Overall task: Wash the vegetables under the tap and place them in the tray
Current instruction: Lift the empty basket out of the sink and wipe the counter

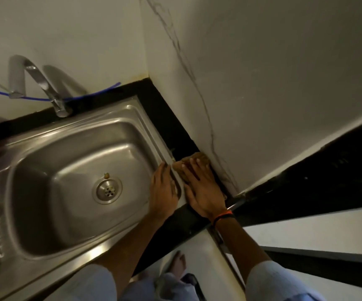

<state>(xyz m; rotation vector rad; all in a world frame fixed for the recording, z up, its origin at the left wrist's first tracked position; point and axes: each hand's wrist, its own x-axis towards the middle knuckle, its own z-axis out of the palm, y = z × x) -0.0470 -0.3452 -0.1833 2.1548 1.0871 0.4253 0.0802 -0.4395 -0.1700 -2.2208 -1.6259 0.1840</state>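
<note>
Both hands are over at the right edge of the steel sink [45,146]. Left hand [163,190] lies flat on the rim, right hand [204,187] rests with straight fingers on something brownish [199,158] on the black counter [175,129]. Tap [43,83] isn't running, basin looks dry.

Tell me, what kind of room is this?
Most likely a kitchen corner. There is a steel sink with a drain, a curved tap above it, and a dark countertop against a marble-look wall.
</note>
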